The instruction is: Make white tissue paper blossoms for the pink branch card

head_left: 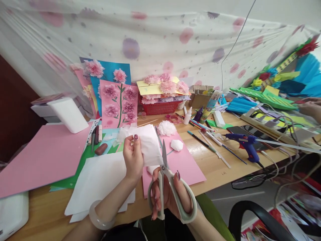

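My left hand (pixel 132 157) pinches a folded white tissue paper (pixel 150 144) and holds it up above the table edge. My right hand (pixel 170 194) grips grey-handled scissors (pixel 167 187), fingers through the loops, blades pointing up along the tissue's right edge. Under both hands lies a pink card sheet (pixel 185 164) with a white tissue flower (pixel 167 128) and a small white wad (pixel 177 145) on it. A pale bangle sits on my left wrist.
White paper sheets (pixel 97 180) and a large pink sheet (pixel 42 154) lie left. A blue glue gun (pixel 244 144), pens, glue bottles and a red basket (pixel 159 107) stand behind. Pink flower cards (pixel 117 103) lean at the wall. Another person's hand (pixel 311 108) shows at far right.
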Motion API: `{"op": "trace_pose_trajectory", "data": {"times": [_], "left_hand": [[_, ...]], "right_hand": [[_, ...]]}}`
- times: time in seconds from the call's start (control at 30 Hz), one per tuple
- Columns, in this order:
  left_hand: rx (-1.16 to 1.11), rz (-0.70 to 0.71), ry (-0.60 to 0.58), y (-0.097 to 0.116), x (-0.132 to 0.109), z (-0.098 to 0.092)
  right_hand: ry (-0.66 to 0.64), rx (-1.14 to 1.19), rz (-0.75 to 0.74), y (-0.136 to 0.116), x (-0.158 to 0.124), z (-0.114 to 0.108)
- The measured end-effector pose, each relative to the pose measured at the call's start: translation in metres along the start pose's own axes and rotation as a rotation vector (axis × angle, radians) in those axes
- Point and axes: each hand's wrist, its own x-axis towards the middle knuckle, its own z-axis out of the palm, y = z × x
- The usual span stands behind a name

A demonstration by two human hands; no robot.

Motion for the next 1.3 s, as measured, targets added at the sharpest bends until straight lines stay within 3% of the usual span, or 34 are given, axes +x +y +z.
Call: {"op": "trace_pose_trajectory", "data": {"times": [0.3,0.5,0.7,0.87,1.13,1.3], "left_hand": [[-0.005,0.0,0.004,0.007,0.001,0.0],[-0.216,-0.156,-0.089,0.007,0.008,-0.001],[-0.482,-0.412,-0.148,0.006,0.021,-0.004],[-0.399,-0.49,-0.259,0.013,0.015,0.0],[-0.117,-0.209,-0.03,0.012,0.003,0.003],[-0.011,-0.049,-0.003,0.013,0.0,0.001]], "right_hand": [[0.058,0.015,0.025,0.01,0.004,-0.012],[0.012,-0.011,0.003,0.015,0.006,-0.022],[0.038,-0.321,-0.052,-0.003,-0.006,-0.015],[0.027,-0.591,-0.015,-0.018,-0.013,-0.004],[-0.009,-0.666,0.01,-0.015,-0.012,-0.002],[-0.016,-0.561,0.003,-0.005,-0.012,-0.007]]}}
